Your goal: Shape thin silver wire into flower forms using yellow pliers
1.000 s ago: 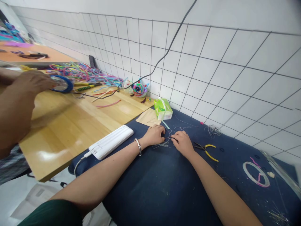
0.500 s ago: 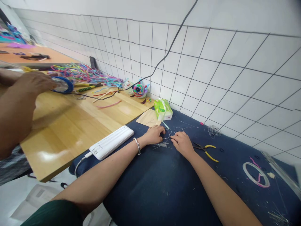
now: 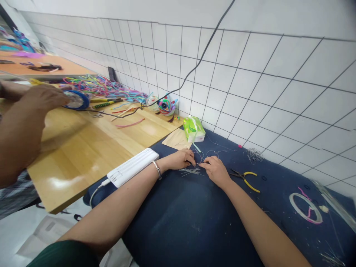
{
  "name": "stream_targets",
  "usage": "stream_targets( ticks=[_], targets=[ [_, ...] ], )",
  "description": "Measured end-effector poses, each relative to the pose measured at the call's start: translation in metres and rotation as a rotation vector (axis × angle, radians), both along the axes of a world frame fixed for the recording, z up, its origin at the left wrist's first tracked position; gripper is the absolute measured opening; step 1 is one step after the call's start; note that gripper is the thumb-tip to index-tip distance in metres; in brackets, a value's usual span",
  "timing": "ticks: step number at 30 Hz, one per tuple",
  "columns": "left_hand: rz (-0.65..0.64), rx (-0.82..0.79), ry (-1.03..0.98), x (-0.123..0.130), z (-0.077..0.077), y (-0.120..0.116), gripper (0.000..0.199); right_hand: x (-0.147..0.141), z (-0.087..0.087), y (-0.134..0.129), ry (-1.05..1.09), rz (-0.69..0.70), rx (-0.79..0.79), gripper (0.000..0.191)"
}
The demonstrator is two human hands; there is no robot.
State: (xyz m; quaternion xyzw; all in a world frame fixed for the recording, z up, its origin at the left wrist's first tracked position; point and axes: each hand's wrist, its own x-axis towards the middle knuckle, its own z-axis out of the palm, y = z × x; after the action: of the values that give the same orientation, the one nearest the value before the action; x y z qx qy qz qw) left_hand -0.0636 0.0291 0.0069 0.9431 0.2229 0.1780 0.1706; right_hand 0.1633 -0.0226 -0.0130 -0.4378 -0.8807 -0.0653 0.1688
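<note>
My left hand (image 3: pixel 184 159) and my right hand (image 3: pixel 215 169) rest close together on the dark blue cloth. Between them lies a thin wire frame (image 3: pixel 199 157) bent into loops, its lower part pinched by the fingers of both hands. One wire loop stands out just beyond my right fingers. A bundle of short straight wires (image 3: pixel 191 171) lies beneath my left hand. To the right of my right hand are pliers (image 3: pixel 246 179) with yellow handles, jaws toward the hand. A pale green strip (image 3: pixel 197 147) lies behind the frame.
A green tissue pack (image 3: pixel 194 129) stands by the wall, beside a brown paper piece (image 3: pixel 176 139). At left is a white power bank (image 3: pixel 133 167) with a cable. A co-worker's hand (image 3: pixel 44 97) holds a blue-rimmed roll (image 3: pixel 79 100). Tangled wire (image 3: pixel 254 155) and a white ring (image 3: pixel 294 202) lie at right.
My left fingers have moved slightly down and right along the wire frame, and my right fingertips have come nearer to them. The view has shifted a little.
</note>
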Motion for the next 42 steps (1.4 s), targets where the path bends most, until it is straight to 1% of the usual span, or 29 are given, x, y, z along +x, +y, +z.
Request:
stream_targets(
  ticks=[6, 13, 18, 24, 27, 33, 35, 37, 39, 42],
  targets=[
    [-0.016, -0.066, -0.032, -0.002, -0.007, 0.006, 0.024, -0.002, 0.003, -0.002, -0.045, 0.019, 0.018, 0.029],
    [-0.038, -0.076, -0.067, -0.001, -0.012, 0.011, 0.021, -0.003, 0.005, -0.005, -0.083, 0.030, 0.044, 0.029],
    [-0.046, -0.069, -0.073, -0.001, -0.009, 0.009, 0.019, -0.003, 0.004, -0.006, -0.092, 0.034, 0.060, 0.028],
    [-0.092, -0.126, -0.063, -0.009, 0.003, 0.007, 0.020, 0.000, -0.001, -0.006, -0.031, 0.027, 0.061, 0.031],
    [-0.032, -0.117, -0.077, -0.013, 0.005, 0.010, 0.020, 0.001, -0.003, -0.004, 0.010, 0.002, 0.058, 0.034],
    [0.074, -0.058, -0.026, -0.014, 0.002, 0.012, 0.017, 0.002, -0.006, 0.001, 0.050, 0.018, 0.043, 0.031],
    [0.134, -0.021, -0.039, -0.011, 0.001, 0.011, 0.022, 0.002, -0.006, 0.001, 0.063, 0.021, 0.043, 0.031],
    [0.174, 0.032, -0.056, -0.006, -0.001, 0.009, 0.032, 0.003, -0.007, 0.001, 0.075, 0.023, 0.044, 0.032],
    [0.150, 0.068, -0.018, 0.000, -0.005, 0.007, 0.042, 0.002, -0.008, 0.002, 0.087, 0.025, 0.046, 0.032],
    [0.076, 0.076, 0.155, 0.008, -0.016, 0.004, 0.048, 0.003, -0.009, 0.003, 0.114, 0.015, 0.052, 0.032]
  ],
)
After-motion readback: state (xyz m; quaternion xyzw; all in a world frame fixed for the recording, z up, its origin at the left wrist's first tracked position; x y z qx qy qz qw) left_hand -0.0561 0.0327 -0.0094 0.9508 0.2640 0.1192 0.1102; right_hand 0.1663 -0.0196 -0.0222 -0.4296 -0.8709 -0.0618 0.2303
